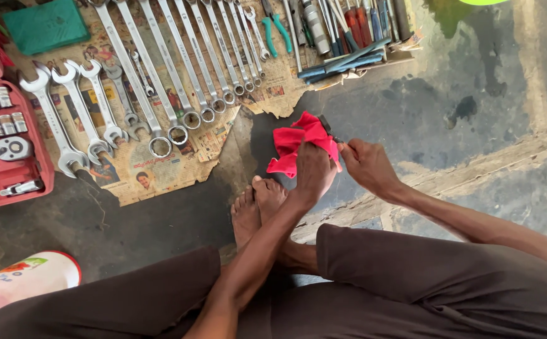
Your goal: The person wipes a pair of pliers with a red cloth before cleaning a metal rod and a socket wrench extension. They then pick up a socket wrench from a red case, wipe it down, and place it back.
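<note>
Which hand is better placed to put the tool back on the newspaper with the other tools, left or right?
Probably the right hand: it pinches the small dark tool by its end. The left hand is wrapped in the red cloth around it, though it sits nearer the newspaper.

A dark, stained concrete floor [449, 107] is carrying everything: torn newspaper [154, 169] is lying along its far edge, a red socket case [4, 144] is sitting at the left edge.

red cloth [298, 147] hiding most of dark tool [325, 125], socket case [0, 135] cut off left
</note>
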